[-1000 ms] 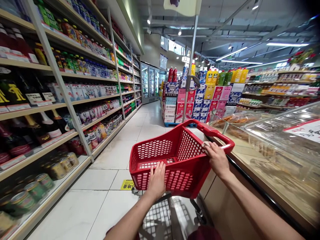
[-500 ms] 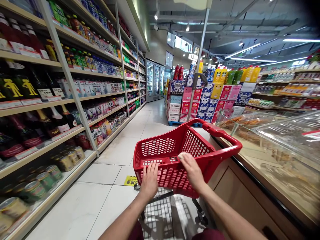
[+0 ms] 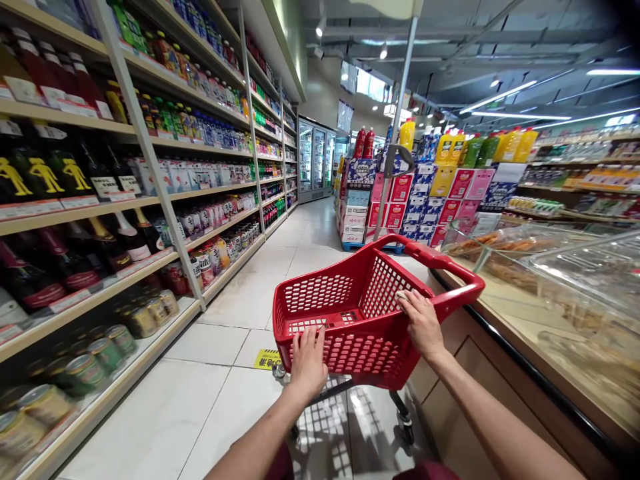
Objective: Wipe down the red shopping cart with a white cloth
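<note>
A red plastic shopping cart point(image 3: 345, 347) with perforated walls stands crosswise in front of me, its basket bare inside and its handle point(image 3: 460, 290) at the right. My left hand point(image 3: 309, 360) is closed over the near rim toward the cart's left end, fingers hooked over the edge. Farther right, my right hand point(image 3: 423, 327) grips the same rim close to the handle end, its fingers reaching over the edge. A small whitish spot shows at the right fingertips, too small to make out. Both thumbs are partly hidden.
Shelves of bottles and cans point(image 3: 200, 150) run along the left. At the right a wooden counter point(image 3: 500, 380) holds clear food covers, close beside the cart. Stacked drink cartons point(image 3: 400, 207) and a metal pole point(image 3: 400, 100) stand ahead. A yellow floor sticker point(image 3: 265, 359) lies under the cart.
My right hand has moved right along the cart's near rim toward the handle. My left hand keeps its place on the rim. The view has shifted slightly left.
</note>
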The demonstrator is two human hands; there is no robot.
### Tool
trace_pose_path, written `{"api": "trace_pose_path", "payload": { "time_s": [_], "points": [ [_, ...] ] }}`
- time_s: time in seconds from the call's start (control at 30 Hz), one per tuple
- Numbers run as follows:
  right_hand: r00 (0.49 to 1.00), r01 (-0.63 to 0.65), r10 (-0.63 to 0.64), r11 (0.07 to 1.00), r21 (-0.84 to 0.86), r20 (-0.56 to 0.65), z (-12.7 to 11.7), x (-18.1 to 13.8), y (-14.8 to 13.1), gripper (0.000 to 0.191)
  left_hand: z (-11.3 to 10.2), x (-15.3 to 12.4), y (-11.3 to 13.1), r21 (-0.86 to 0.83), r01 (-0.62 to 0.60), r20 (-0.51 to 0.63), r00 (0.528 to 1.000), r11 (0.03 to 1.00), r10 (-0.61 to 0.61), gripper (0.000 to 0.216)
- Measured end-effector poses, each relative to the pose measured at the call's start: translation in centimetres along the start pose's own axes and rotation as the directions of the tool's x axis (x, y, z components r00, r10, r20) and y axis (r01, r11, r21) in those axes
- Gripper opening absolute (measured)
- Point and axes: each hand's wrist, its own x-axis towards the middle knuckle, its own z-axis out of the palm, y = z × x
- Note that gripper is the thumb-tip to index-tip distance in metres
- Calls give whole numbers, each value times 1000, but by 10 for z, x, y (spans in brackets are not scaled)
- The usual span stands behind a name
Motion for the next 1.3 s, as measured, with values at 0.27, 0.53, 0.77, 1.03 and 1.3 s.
{"api": "trace_pose_path", "payload": {
  "time_s": [0.27,0.53,0.77,1.03,1.3],
  "points": [
    [983,69,-120,942,329,136,30,-1,-72,45,-6,-6,0,-96,-34,144,988,995,47,78],
    [979,39,-110,929,369,174,24,-23,-94,46,10,-20,11,-121,-28,155,987,992,47,74],
    [977,-71,4,948,310,212,7,-31,-71,41,-9,-5,-3,-6,-153,239,959,988,150,62],
    [991,60,-95,942,330,90,-3,-80,-144,42,-1,-5,2,76,-222,247,949,972,197,53],
    [967,-233,199,943,237,159,-26,-92,-93,56,-5,-1,-12,6,-157,209,966,988,153,65]
  ]
}}
